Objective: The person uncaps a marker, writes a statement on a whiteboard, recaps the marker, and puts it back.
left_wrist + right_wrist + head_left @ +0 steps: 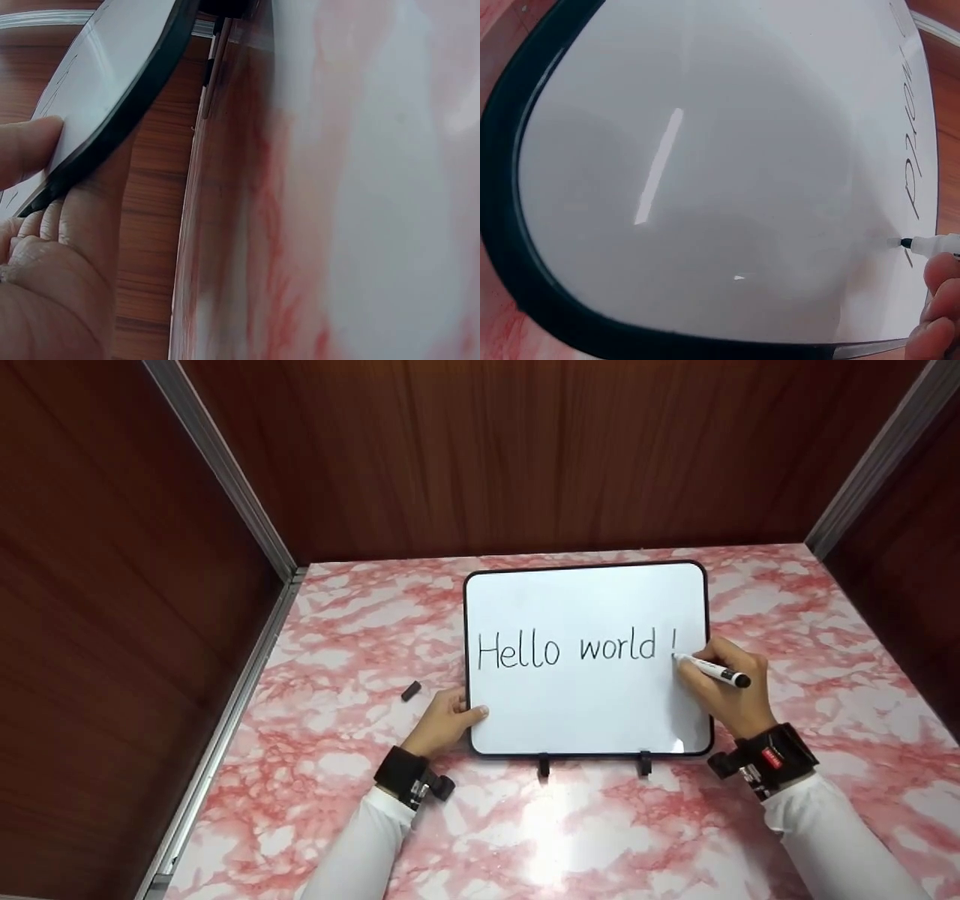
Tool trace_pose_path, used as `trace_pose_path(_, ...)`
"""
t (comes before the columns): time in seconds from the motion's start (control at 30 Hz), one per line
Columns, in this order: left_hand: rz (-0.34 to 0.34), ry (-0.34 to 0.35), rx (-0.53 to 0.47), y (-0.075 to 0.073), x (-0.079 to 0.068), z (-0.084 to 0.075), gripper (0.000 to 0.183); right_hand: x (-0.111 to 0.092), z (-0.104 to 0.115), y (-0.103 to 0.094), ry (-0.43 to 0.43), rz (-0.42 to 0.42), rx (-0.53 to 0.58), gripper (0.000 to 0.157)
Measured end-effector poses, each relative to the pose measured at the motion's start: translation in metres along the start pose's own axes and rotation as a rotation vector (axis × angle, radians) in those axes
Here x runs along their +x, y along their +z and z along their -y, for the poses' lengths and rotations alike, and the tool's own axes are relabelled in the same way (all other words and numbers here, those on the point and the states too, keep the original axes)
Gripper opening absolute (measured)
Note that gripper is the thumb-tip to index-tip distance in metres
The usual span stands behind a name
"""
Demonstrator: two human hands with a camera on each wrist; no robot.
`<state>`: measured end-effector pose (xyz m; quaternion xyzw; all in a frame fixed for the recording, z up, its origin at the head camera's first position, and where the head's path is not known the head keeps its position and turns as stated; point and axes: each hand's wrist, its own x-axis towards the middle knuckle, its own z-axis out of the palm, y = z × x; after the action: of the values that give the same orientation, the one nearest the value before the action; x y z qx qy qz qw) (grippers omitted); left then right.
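A small whiteboard point(585, 705) with a black frame leans upright on a stand, with "Hello world !" written across it in black. My left hand point(442, 721) grips its left edge, the thumb on the white face and the fingers behind, as the left wrist view also shows point(60, 277). In my right hand point(731, 690) a white marker point(712, 669) is pinched, its black tip point(906, 243) right at the bottom of the exclamation mark. The right hand overlaps the board's right edge in the head view.
A dark marker cap point(410, 691) lies on the red-and-white marbled table point(337, 645) left of the board. Two black stand feet point(544, 766) stick out under the board. Brown wood-grain panels point(525, 457) with metal edges enclose the table at the back and sides.
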<state>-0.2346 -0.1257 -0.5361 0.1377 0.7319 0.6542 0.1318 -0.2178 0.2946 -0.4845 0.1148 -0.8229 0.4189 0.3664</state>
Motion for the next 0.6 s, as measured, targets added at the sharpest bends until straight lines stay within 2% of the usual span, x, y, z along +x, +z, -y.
trace_pose_path(0.4, -0.016, -0.010, 0.015, 0.000, -0.001, 0.001, 0.033, -0.001, 0.003, 0.001, -0.004, -0.004, 0.008, 0.020)
trace_pose_path(0.6, -0.001, -0.006, -0.017, 0.000, 0.000, 0.002, 0.034, 0.001, 0.014, 0.001, 0.041, -0.037, 0.068, 0.017)
